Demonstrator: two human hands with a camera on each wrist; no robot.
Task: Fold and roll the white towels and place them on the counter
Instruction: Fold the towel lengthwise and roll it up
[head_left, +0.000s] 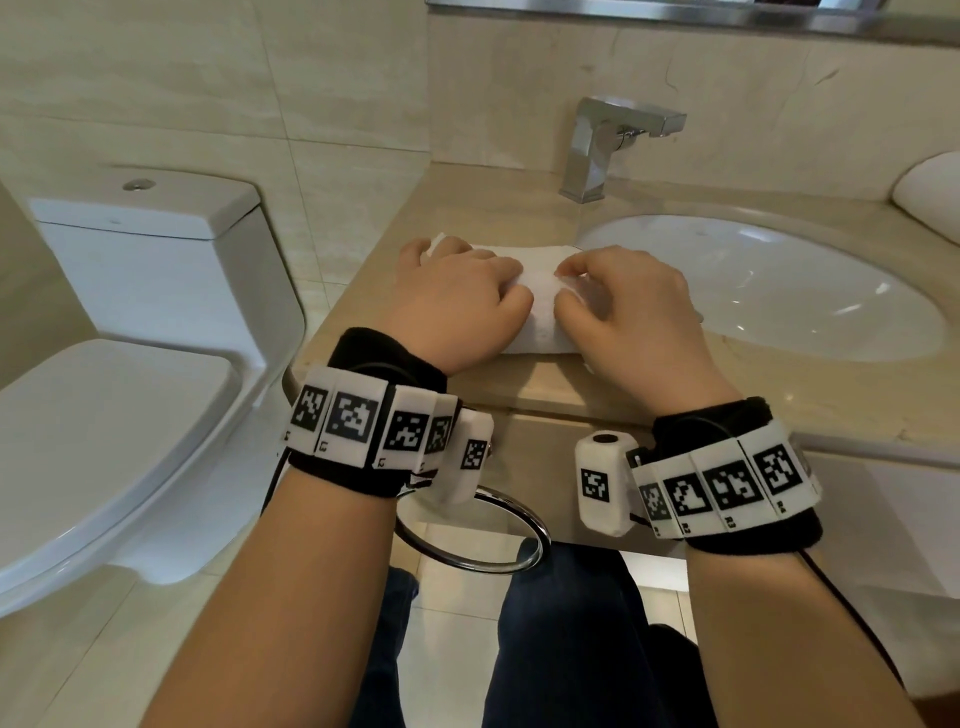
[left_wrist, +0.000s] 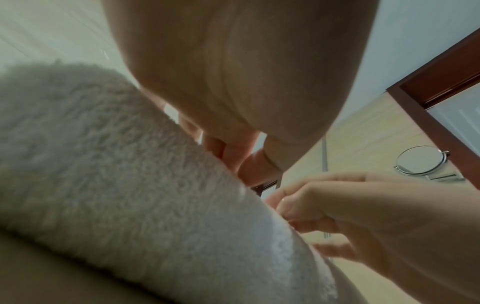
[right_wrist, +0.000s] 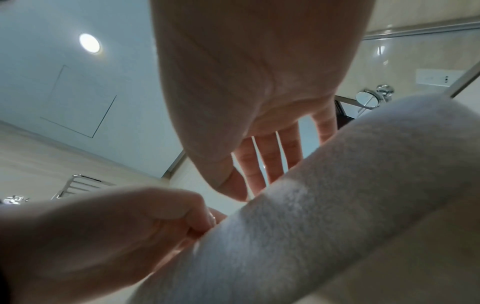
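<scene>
- Fingers (head_left: 511, 273) of my left hand (head_left: 457, 299) are curled down over the rolled white towel (head_left: 540, 317); those of my right hand (head_left: 618, 301) are bent, thumb and forefinger pinching the cloth near the middle.
- Towel lies on the counter (head_left: 519, 387), just left of the sink (head_left: 779, 291), its right end at the basin's rim under my right hand.
- Risk: roll slackens if either grip lifts early; terry cloth springs open.
- Risk: uneven pressure would skew the roll into a cone.
- Risk: pushed toward the sink, the right end could drop into the basin.
- Second roll (head_left: 930, 192) lies right of the sink.
</scene>
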